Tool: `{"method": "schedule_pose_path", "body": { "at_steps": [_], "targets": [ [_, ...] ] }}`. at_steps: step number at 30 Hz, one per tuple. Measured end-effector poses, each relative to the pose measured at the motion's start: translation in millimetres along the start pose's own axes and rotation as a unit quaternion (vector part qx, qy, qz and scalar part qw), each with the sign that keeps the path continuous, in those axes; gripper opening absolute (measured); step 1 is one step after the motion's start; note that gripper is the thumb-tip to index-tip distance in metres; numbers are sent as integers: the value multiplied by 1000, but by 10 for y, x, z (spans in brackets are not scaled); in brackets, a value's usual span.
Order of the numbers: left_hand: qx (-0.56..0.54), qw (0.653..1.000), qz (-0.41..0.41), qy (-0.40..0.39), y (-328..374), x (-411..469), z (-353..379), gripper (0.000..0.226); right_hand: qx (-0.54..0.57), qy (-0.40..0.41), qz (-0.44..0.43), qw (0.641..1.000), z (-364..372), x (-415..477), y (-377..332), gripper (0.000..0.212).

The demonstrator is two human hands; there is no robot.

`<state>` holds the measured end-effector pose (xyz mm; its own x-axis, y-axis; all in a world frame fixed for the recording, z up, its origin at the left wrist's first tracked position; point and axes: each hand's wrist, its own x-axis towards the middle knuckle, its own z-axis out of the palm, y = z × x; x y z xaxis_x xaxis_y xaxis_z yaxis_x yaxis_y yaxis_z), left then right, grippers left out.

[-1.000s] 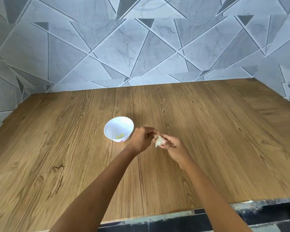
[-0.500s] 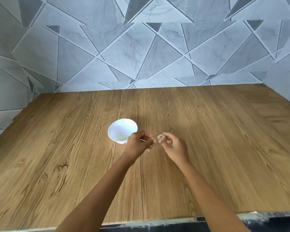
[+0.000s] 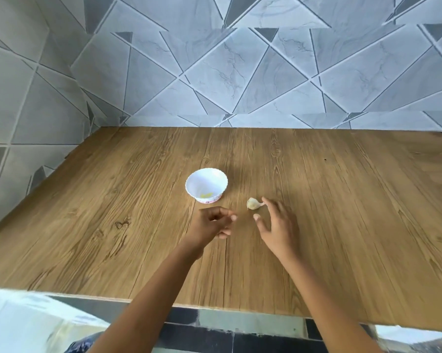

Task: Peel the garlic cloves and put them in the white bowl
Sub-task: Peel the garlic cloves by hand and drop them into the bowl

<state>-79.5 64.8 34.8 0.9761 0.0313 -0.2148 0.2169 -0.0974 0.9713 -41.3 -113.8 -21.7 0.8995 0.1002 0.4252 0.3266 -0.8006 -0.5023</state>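
Small pale papery garlic clove [image 3: 253,203] lies just past spread right hand [image 3: 278,225], left hand [image 3: 215,222] loosely curled, empty; prob. light, firm, skin slippy, so pinch fat body, not thin tail.

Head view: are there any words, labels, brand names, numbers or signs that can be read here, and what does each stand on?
None can be read.
The white bowl has a small reddish pattern near its base, too small to tell whether it holds letters.
The wall tiles, the wooden table and the garlic bear no text.
The pale cloth at the lower left is blurred.
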Motion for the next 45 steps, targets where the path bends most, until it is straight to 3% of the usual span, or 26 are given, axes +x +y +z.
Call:
{"method": "schedule_pose_path", "body": {
  "at_steps": [3,6,10,17,24,34,39,42,45],
  "targets": [
    [23,1000,-8,-13,-68,-117,-31,12,2,0,-24,1000,-59,-331,-140,45],
    [57,998,-26,-26,-135,-212,-74,14,-18,-58,-6,998,5,-601,-192,52],
    [97,994,-44,-39,-174,-286,-136,11,-117,-106,-16,987,29,-771,-255,56],
    [188,979,-56,-62,-78,-274,-191,3,-136,-134,1,982,27,-786,-278,60],
    [263,957,-83,-94,-79,-105,-167,11,-136,-139,3,981,14,-785,-307,59],
    [329,933,-58,-130,-139,-2,-212,13,-128,-143,1,981,11,-789,-328,68],
    [391,914,-7,-111,-156,-5,-179,13,-127,-144,0,981,15,-789,-314,69],
    [365,924,-6,-111,-193,-26,-199,12,-127,-136,1,983,11,-796,-319,66],
    [216,966,-47,-135,-206,-96,-292,7,-111,-134,-3,985,4,-795,-320,66]
  ]
}}
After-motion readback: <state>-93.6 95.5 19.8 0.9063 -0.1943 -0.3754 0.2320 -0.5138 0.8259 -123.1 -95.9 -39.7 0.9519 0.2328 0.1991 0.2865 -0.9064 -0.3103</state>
